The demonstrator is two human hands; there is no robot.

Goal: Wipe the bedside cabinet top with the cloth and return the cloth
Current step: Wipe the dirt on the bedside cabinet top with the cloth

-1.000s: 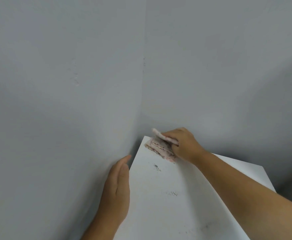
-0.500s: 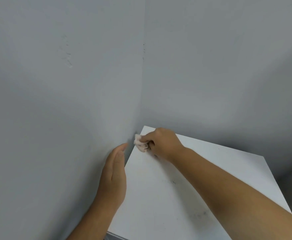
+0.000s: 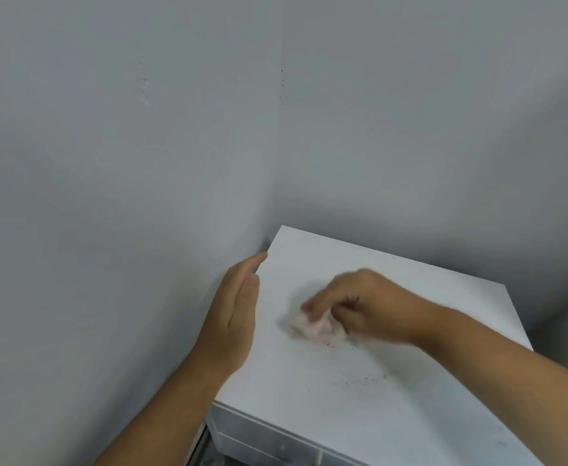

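The right hand (image 3: 373,307) has its fingers (image 3: 319,306) pinching the bunched cloth (image 3: 313,326) on the cabinet surface (image 3: 444,297), with dark specks (image 3: 363,380) lying nearer the person, toward the front edge, while the left hand (image 3: 237,317), fingers pressed together, flanks the left edge.

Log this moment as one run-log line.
phase: wiping | right hand: bunched cloth pressed on cabinet top | left hand: open, at cabinet's left edge | dark specks: nearer the front | cloth return: pending

No readable text or labels anywhere
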